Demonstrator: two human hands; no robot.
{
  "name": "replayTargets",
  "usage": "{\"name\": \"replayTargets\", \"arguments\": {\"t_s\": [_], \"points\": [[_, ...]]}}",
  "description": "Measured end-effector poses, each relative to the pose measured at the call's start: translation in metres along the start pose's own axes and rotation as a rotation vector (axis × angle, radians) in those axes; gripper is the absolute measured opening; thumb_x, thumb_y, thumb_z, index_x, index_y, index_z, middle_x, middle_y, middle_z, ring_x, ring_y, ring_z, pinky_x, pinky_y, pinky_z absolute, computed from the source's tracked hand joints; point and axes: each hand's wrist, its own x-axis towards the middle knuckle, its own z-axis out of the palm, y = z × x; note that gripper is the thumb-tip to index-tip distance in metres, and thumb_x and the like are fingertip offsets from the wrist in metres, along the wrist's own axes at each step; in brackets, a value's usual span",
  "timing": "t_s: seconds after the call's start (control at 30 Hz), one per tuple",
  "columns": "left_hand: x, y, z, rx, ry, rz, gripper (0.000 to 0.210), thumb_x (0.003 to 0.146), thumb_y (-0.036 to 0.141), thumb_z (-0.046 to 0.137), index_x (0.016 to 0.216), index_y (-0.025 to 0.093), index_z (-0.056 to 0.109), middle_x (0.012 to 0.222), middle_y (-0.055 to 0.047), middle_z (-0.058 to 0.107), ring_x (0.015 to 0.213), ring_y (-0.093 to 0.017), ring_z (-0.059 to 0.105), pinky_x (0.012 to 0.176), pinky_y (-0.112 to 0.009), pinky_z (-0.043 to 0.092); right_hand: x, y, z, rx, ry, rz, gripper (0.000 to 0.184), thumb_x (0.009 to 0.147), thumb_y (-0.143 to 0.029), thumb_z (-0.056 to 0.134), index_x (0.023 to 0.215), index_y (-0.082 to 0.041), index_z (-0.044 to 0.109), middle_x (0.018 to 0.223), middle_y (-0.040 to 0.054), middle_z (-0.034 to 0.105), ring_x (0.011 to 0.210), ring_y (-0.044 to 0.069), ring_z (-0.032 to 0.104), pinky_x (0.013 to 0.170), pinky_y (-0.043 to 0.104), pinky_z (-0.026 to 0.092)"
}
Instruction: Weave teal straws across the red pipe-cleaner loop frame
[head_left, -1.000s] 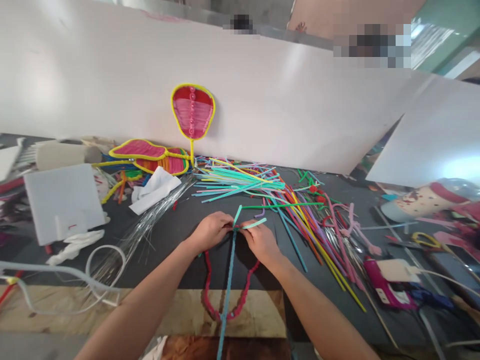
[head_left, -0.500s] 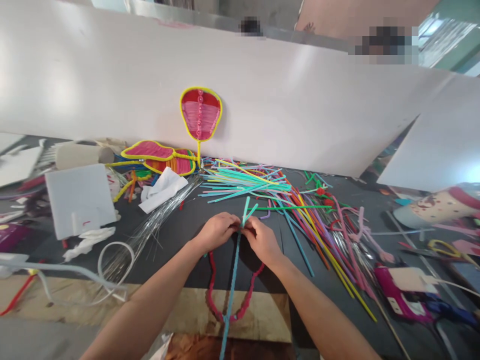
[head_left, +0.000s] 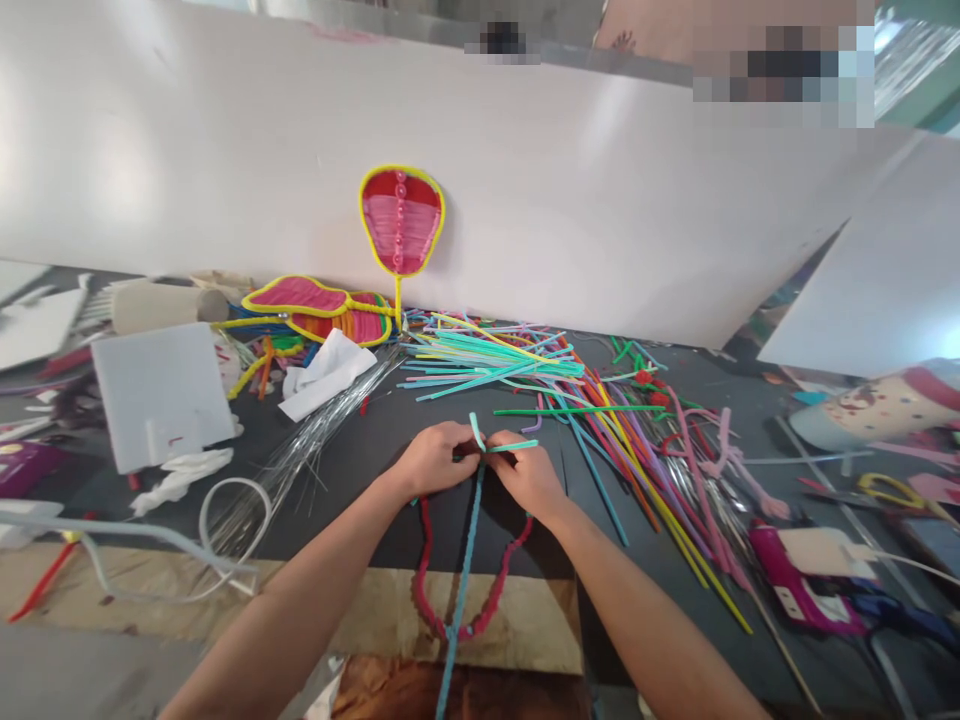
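Observation:
Both my hands pinch the top of a twisted teal pipe cleaner (head_left: 468,540), which runs down toward me. My left hand (head_left: 439,460) is closed at its left side, and my right hand (head_left: 527,482) is closed at its right side. Two light-green ends stick out above the fingers; one leans up and left, the other lies out to the right over my right hand. A red fuzzy pipe-cleaner loop (head_left: 424,570) curves below my hands, and the teal strand crosses its bottom. The loop's upper part is hidden behind my hands.
Loose teal pipe cleaners (head_left: 487,360) are heaped beyond my hands, with coloured ones (head_left: 630,440) spread rightward. Wires (head_left: 315,430) lie left. A yellow-edged pink fan shape (head_left: 401,220) stands by the white board (head_left: 600,200). Scissors (head_left: 889,490) and a magenta device (head_left: 795,580) lie right.
The two light-green ends have spread apart: one is bent down to the right, the other tilts left. My hands stay in nearly the same place.

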Motion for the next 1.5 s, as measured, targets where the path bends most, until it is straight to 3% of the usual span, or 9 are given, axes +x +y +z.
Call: {"name": "replayTargets", "arguments": {"t_s": [0.1, 0.23, 0.5, 0.9, 1.27, 1.5], "points": [[0.001, 0.004, -0.002, 0.000, -0.006, -0.039, 0.016, 0.083, 0.030, 0.054, 0.088, 0.022, 0.067, 0.085, -0.001, 0.069, 0.081, -0.015, 0.063, 0.075, -0.024, 0.046, 0.000, 0.001, -0.001, -0.009, 0.006, -0.023, 0.012, 0.084, -0.020, 0.051, 0.084, -0.021, 0.064, 0.082, 0.0015, 0.066, 0.079, 0.016, 0.062, 0.072, 0.026, 0.045], [0.003, 0.006, -0.001, 0.025, -0.027, -0.069, 0.026, 0.090, 0.030, 0.044, 0.078, 0.020, 0.065, 0.085, -0.002, 0.069, 0.083, -0.015, 0.062, 0.075, -0.023, 0.045, -0.001, 0.003, -0.001, 0.007, 0.026, -0.040, 0.012, 0.085, -0.023, 0.052, 0.084, -0.021, 0.064, 0.086, 0.0034, 0.068, 0.081, 0.017, 0.063, 0.074, 0.026, 0.046], [0.003, 0.001, 0.002, 0.061, -0.010, -0.131, 0.028, 0.090, 0.029, 0.042, 0.072, 0.019, 0.061, 0.072, -0.001, 0.064, 0.072, -0.014, 0.060, 0.065, -0.021, 0.042, -0.007, 0.002, -0.011, 0.006, 0.074, 0.063, 0.012, 0.079, -0.021, 0.051, 0.077, -0.020, 0.063, 0.075, 0.0015, 0.067, 0.067, 0.015, 0.061, 0.065, 0.025, 0.046], [0.004, -0.003, 0.004, 0.012, -0.023, -0.176, 0.016, 0.085, 0.022, 0.047, 0.076, 0.019, 0.060, 0.076, 0.002, 0.064, 0.071, -0.012, 0.060, 0.063, -0.020, 0.040, -0.003, 0.000, -0.001, -0.071, 0.002, 0.001, 0.009, 0.082, -0.028, 0.060, 0.086, -0.021, 0.063, 0.080, 0.0026, 0.066, 0.081, 0.019, 0.059, 0.075, 0.030, 0.045], [0.003, -0.001, 0.005, 0.012, 0.009, -0.216, 0.019, 0.086, 0.028, 0.049, 0.076, 0.018, 0.061, 0.076, 0.000, 0.068, 0.070, -0.013, 0.063, 0.060, -0.020, 0.041, -0.007, 0.005, -0.008, -0.050, -0.009, -0.047, 0.006, 0.079, -0.017, 0.060, 0.076, -0.022, 0.060, 0.079, 0.0011, 0.067, 0.080, 0.017, 0.059, 0.079, 0.031, 0.044], [0.003, -0.002, 0.007, 0.062, 0.088, -0.204, 0.016, 0.083, 0.025, 0.052, 0.072, 0.019, 0.061, 0.075, 0.000, 0.066, 0.072, -0.014, 0.062, 0.066, -0.022, 0.045, -0.009, 0.009, -0.007, -0.077, -0.032, -0.162, 0.018, 0.072, -0.005, 0.056, 0.067, -0.022, 0.051, 0.079, 0.0010, 0.065, 0.079, 0.017, 0.054, 0.076, 0.031, 0.044]]}}
